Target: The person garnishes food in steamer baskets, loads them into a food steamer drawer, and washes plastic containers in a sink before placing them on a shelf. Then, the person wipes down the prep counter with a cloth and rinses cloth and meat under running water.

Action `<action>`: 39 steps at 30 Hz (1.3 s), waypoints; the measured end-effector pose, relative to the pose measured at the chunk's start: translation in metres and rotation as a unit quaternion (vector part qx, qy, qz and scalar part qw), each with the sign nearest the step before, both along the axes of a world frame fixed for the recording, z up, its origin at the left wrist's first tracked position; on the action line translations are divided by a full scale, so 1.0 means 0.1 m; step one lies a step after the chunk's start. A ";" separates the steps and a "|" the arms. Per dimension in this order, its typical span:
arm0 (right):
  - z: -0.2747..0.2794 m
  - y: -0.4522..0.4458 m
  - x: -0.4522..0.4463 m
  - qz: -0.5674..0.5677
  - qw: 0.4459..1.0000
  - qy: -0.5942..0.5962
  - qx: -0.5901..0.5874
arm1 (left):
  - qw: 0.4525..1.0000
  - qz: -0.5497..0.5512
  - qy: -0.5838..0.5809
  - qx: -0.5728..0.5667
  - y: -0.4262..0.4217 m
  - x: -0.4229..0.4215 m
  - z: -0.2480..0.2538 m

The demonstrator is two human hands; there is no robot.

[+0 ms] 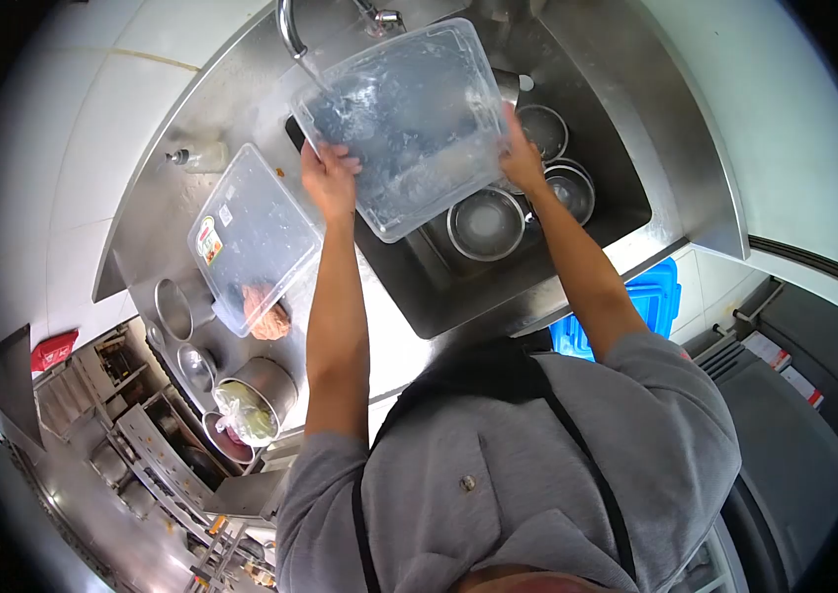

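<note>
A large clear plastic lid point(419, 128) is tilted over the sink, wet and streaked, with water from the tap point(290, 35) running onto its upper left part. My left hand point(331, 178) grips its left edge, fingers partly hidden behind it. On the opposite edge my right hand point(522, 156) is closed, with its fingertips mostly out of sight. Below the lid, in the dark sink point(419, 282), stand several round metal pots, among them one point(486, 224) near the lid's lower edge.
Left on the steel counter lie a second clear plastic lid point(256, 232) with stickers, a brownish crumpled cloth-like item point(265, 314), a bottle point(199, 157) and a metal pot point(259, 381) holding a plastic bag. Blue plastic bins point(656, 296) stand below the sink's right front edge.
</note>
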State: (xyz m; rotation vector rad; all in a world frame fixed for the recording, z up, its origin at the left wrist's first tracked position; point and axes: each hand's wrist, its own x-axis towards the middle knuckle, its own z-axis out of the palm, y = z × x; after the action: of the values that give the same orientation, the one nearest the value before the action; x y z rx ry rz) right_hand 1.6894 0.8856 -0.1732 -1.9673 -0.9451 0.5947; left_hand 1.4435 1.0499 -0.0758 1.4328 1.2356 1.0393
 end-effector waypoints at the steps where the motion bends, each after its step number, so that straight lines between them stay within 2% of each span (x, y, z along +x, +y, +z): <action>1: -0.20 -0.07 0.03 0.001 1.000 -0.002 -0.002 | 1.000 0.001 -0.002 -0.002 0.02 0.02 -0.03; 2: -0.40 -0.13 0.08 -0.052 0.982 0.171 0.054 | 1.000 0.000 -0.027 -0.016 0.05 0.04 -0.07; 3: -0.49 -0.15 0.12 -0.105 0.929 0.337 0.111 | 0.998 -0.002 -0.051 -0.028 0.08 0.07 -0.11; 4: -0.43 -0.17 0.15 -0.105 0.930 0.335 0.112 | 0.998 -0.003 -0.053 -0.027 0.13 0.09 -0.16; 6: -0.17 -0.25 0.16 -0.061 0.890 0.446 0.069 | 0.995 -0.005 -0.093 -0.046 0.16 0.09 -0.32; 7: -0.03 -0.29 0.13 -0.060 0.890 0.448 0.065 | 0.995 -0.001 -0.091 -0.048 0.13 0.05 -0.46; 8: 0.11 -0.30 0.10 -0.082 0.881 0.452 0.112 | 0.996 -0.009 0.052 0.068 0.09 0.03 -0.63; 9: 0.22 -0.31 0.05 -0.103 0.870 0.454 0.159 | 0.964 -0.016 0.194 0.181 0.02 0.00 -0.80; 11: 0.26 -0.32 -0.03 -0.125 0.876 0.431 0.179 | 0.957 -0.020 0.259 0.125 -0.28 -0.04 -1.18; 12: 0.27 -0.34 -0.09 -0.153 0.878 0.409 0.198 | 0.989 0.037 0.131 -0.049 -0.50 0.07 -1.07; 13: 0.30 -0.37 -0.14 -0.151 0.878 0.410 0.198 | 0.971 0.091 -0.005 -0.221 -0.64 0.16 -0.96; 14: 0.37 -0.41 -0.18 -0.151 0.885 0.392 0.202 | 0.971 0.093 -0.005 -0.222 -0.64 0.11 -1.11; 16: 0.50 -0.51 -0.26 -0.147 0.894 0.372 0.202 | 0.939 0.117 -0.072 -0.315 -0.69 0.02 -1.40; 17: 0.54 -0.54 -0.30 -0.151 0.916 0.319 0.189 | 0.938 0.121 -0.075 -0.316 -0.71 0.05 -1.23; 18: 0.58 -0.55 -0.33 -0.154 0.935 0.265 0.177 | 0.958 0.075 0.019 -0.277 -0.72 0.07 -1.05; 19: 0.59 -0.58 -0.36 -0.152 0.936 0.264 0.176 | 0.964 0.028 0.115 -0.237 -0.75 0.09 -0.92; 21: 0.61 -0.62 -0.39 -0.149 0.942 0.259 0.151 | 0.966 0.050 0.110 -0.227 -0.77 0.12 -0.98; 22: 0.62 -0.62 -0.41 -0.150 0.943 0.258 0.150 | 0.967 0.071 0.108 -0.218 -0.80 0.11 -1.05; 24: 0.64 -0.61 -0.43 -0.144 0.940 0.276 0.137 | 0.964 0.039 0.130 -0.229 -0.73 -0.06 -1.78; 26: 0.63 -0.63 -0.44 -0.139 0.939 0.284 0.138 | 0.959 0.009 0.151 -0.241 -0.72 -0.10 -1.88; 27: 0.63 -0.63 -0.44 -0.134 0.936 0.291 0.142 | 0.941 0.081 -0.016 -0.329 -0.72 -0.11 -1.93; 28: 0.61 -0.63 -0.45 -0.134 0.937 0.290 0.142 | 0.884 0.149 -0.184 -0.403 -0.70 -0.07 -1.86; 29: 0.59 -0.63 -0.47 -0.134 0.940 0.279 0.144 | 0.883 0.149 -0.186 -0.404 -0.72 -0.03 -1.69; 30: 0.57 -0.63 -0.49 -0.133 0.942 0.270 0.146 | 0.943 0.126 -0.023 -0.307 -0.77 0.02 -1.44; 31: 0.55 -0.63 -0.50 -0.132 0.943 0.270 0.145 | 0.965 0.098 0.142 -0.198 -0.80 0.03 -1.35; 35: 0.59 -0.60 -0.49 -0.151 0.933 0.285 0.162 | 0.955 0.119 0.059 -0.265 -0.73 0.05 -1.57; 37: 0.63 -0.62 -0.50 -0.142 0.937 0.276 0.160 | 0.923 0.153 -0.058 -0.350 -0.74 0.02 -1.71; 38: 0.63 -0.61 -0.50 -0.136 0.945 0.254 0.156 | 0.923 0.150 -0.060 -0.350 -0.76 0.09 -1.52; 39: 0.63 -0.60 -0.49 -0.130 0.951 0.233 0.153 | 0.925 0.151 -0.011 -0.347 -0.77 0.16 -1.32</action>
State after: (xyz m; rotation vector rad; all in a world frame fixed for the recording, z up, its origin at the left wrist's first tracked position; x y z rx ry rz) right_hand 1.6402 0.8259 -0.1101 -1.5418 -0.4431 0.6761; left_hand 1.4590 0.9725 -0.2075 0.6931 1.6293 0.6901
